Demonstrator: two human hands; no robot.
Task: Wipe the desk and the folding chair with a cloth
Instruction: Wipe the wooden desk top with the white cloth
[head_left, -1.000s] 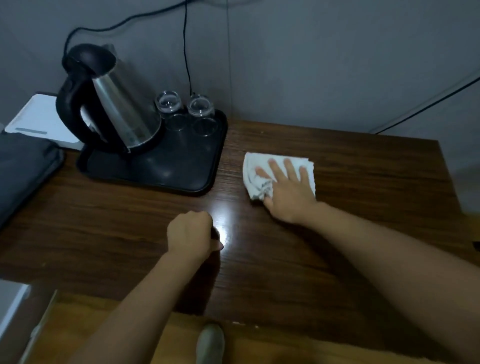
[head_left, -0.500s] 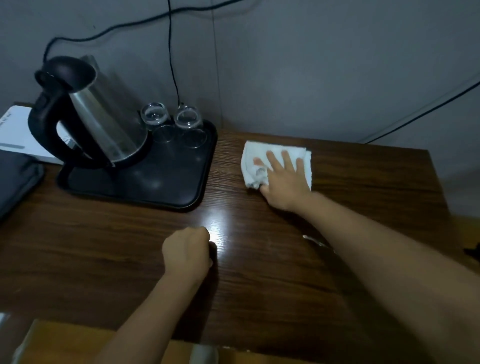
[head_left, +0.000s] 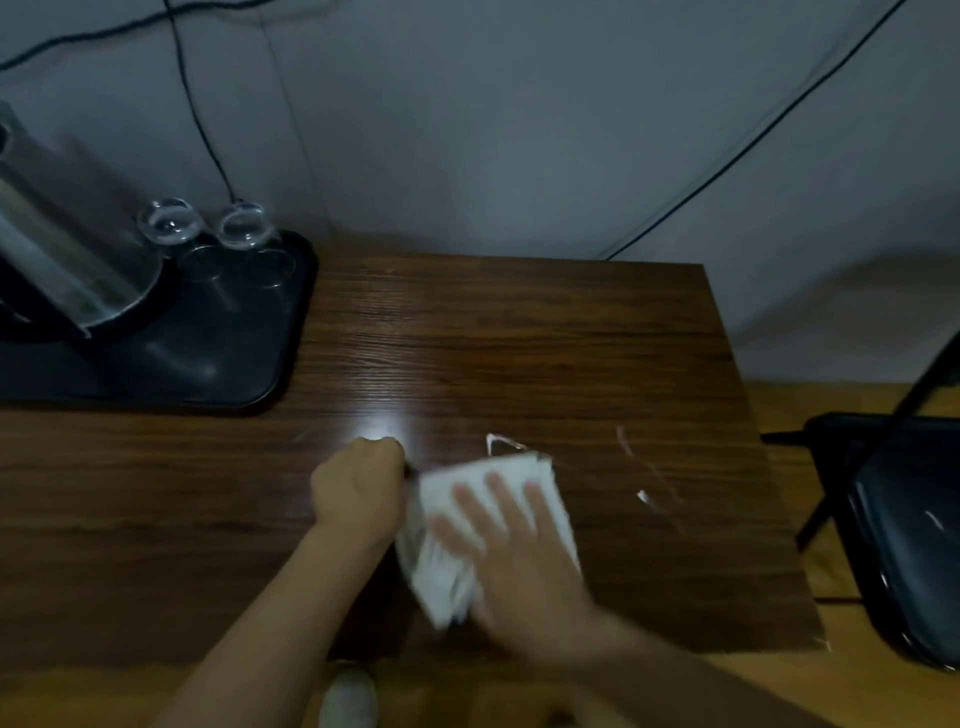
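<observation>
A dark wooden desk (head_left: 545, 338) fills the middle of the view. My right hand (head_left: 514, 561) lies flat with fingers spread on a white cloth (head_left: 441, 566), pressing it onto the desk near the front edge. My left hand (head_left: 358, 488) is a closed fist resting on the desk just left of the cloth, holding nothing I can see. A black folding chair (head_left: 904, 525) stands to the right of the desk, partly cut off by the frame edge. Wet streaks (head_left: 644, 483) shine on the wood right of the cloth.
A black tray (head_left: 228, 358) at the back left carries a steel kettle (head_left: 62, 249) and two upturned glasses (head_left: 208, 228). Black cables (head_left: 727, 166) run along the grey wall behind. A shoe (head_left: 348, 696) shows on the wooden floor below the desk's front edge.
My right hand has dragged the cloth from the back of the desk toward the front edge, beside my left fist. The view has swung right, bringing the chair in.
</observation>
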